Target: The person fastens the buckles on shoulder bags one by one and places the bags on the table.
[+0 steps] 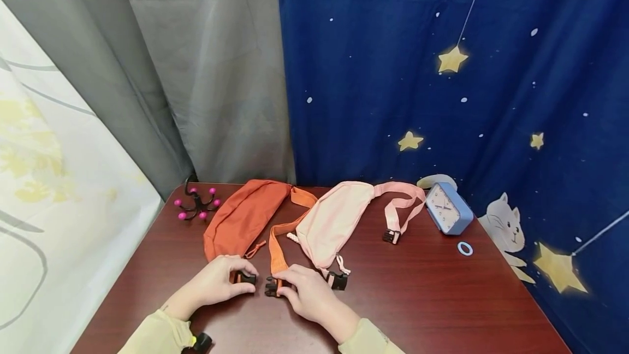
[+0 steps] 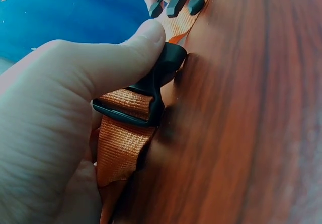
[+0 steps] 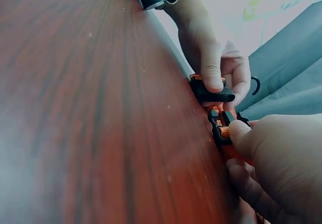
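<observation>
My left hand (image 1: 221, 282) pinches the black socket half (image 2: 168, 65) of a side-release buckle, its thumb on top in the left wrist view. An orange strap threads through that half. Facing it, my right hand (image 1: 312, 294) pinches the pronged buckle half (image 2: 177, 2) on the orange strap's other end (image 1: 277, 253). A short gap separates the halves, and the prongs point at the socket. Both straps belong to the rust-orange waist bag (image 1: 248, 217) lying beyond my left hand. A pale pink waist bag (image 1: 336, 223) lies beyond my right hand, over part of the orange strap.
A black buckle half (image 1: 339, 281) of the pink bag lies beside my right hand. Its pink strap (image 1: 393, 209) runs right, ending in another buckle piece (image 1: 391, 236). A blue alarm clock (image 1: 457, 217), a light-blue ring (image 1: 464, 248) and a black hook rack (image 1: 199, 205) stand or lie farther out.
</observation>
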Demonstrator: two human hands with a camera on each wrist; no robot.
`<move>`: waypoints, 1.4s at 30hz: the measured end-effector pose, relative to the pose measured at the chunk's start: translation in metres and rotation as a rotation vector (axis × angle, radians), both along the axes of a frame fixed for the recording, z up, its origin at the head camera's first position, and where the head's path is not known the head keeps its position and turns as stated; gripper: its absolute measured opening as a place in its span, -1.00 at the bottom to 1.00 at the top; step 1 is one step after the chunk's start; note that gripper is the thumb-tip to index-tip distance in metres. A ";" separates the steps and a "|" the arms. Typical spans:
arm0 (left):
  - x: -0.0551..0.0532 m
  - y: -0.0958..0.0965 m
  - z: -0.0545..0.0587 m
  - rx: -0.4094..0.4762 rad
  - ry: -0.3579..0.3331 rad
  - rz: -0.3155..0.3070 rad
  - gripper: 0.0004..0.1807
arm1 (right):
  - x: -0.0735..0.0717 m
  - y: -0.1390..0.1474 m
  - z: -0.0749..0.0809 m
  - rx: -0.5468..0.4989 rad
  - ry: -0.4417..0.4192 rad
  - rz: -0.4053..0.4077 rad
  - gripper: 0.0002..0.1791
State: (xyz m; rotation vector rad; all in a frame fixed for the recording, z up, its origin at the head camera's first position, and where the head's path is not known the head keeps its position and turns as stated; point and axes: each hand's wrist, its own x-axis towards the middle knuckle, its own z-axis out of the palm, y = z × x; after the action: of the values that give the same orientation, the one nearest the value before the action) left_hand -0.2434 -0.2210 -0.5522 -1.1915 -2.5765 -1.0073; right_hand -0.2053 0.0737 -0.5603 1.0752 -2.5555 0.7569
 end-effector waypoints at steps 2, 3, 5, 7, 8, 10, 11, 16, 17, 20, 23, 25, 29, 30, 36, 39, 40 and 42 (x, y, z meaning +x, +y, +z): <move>0.000 0.000 0.000 0.001 0.012 0.000 -0.76 | -0.001 -0.004 0.000 -0.005 -0.004 0.003 -0.62; 0.001 -0.001 0.000 0.003 0.015 0.001 -0.76 | -0.001 -0.006 0.000 -0.008 -0.007 0.004 -0.62; 0.001 -0.001 -0.001 0.002 0.020 0.003 -0.76 | -0.001 -0.009 0.000 -0.007 -0.010 0.004 -0.62; 0.001 -0.001 -0.001 0.002 0.019 0.007 -0.75 | -0.001 -0.013 -0.001 -0.004 -0.011 0.005 -0.62; 0.001 -0.001 -0.002 0.000 0.018 0.010 -0.75 | -0.001 -0.015 -0.001 -0.003 -0.010 0.004 -0.62; 0.001 -0.002 -0.003 -0.004 0.014 0.015 -0.74 | -0.002 -0.018 -0.001 -0.001 -0.004 0.005 -0.62; 0.001 -0.002 -0.004 -0.006 0.012 0.018 -0.73 | -0.002 -0.020 -0.001 -0.002 0.001 0.007 -0.62; 0.001 -0.002 -0.005 -0.021 0.002 0.031 -0.72 | -0.002 -0.025 -0.003 -0.018 0.020 0.022 -0.62; 0.000 -0.003 -0.006 -0.023 0.002 0.032 -0.72 | -0.002 -0.025 -0.004 -0.019 0.021 0.022 -0.62; 0.000 -0.003 -0.006 -0.022 0.006 0.029 -0.72 | -0.003 -0.026 -0.005 -0.017 0.021 0.017 -0.62; 0.000 -0.003 -0.006 -0.016 0.009 0.023 -0.72 | -0.003 -0.026 -0.004 -0.013 0.020 0.014 -0.62; 0.000 -0.003 -0.006 -0.011 0.009 0.019 -0.72 | -0.003 -0.026 -0.004 -0.007 0.025 0.012 -0.62; 0.000 -0.002 -0.005 0.003 0.007 0.013 -0.73 | -0.003 -0.027 -0.003 -0.002 0.037 0.009 -0.62; 0.000 -0.002 -0.005 0.006 0.009 0.012 -0.73 | -0.003 -0.027 -0.003 -0.003 0.039 0.010 -0.62; 0.000 -0.001 -0.005 0.018 0.011 0.009 -0.74 | -0.003 -0.030 -0.003 -0.011 0.063 0.019 -0.63; 0.000 -0.001 -0.005 0.022 0.009 0.009 -0.74 | -0.004 -0.031 -0.004 -0.014 0.060 0.015 -0.62; 0.000 -0.001 -0.005 0.024 0.010 0.009 -0.74 | -0.004 -0.031 -0.004 -0.016 0.062 0.011 -0.62; 0.000 -0.001 -0.005 0.025 0.015 0.008 -0.74 | -0.004 -0.033 -0.005 -0.029 0.059 0.009 -0.61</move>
State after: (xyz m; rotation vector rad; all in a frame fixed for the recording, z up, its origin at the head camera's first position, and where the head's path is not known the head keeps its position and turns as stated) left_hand -0.2434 -0.2220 -0.5572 -1.1769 -2.5478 -1.0221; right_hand -0.2095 0.0410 -0.5654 1.0840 -2.4845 0.7504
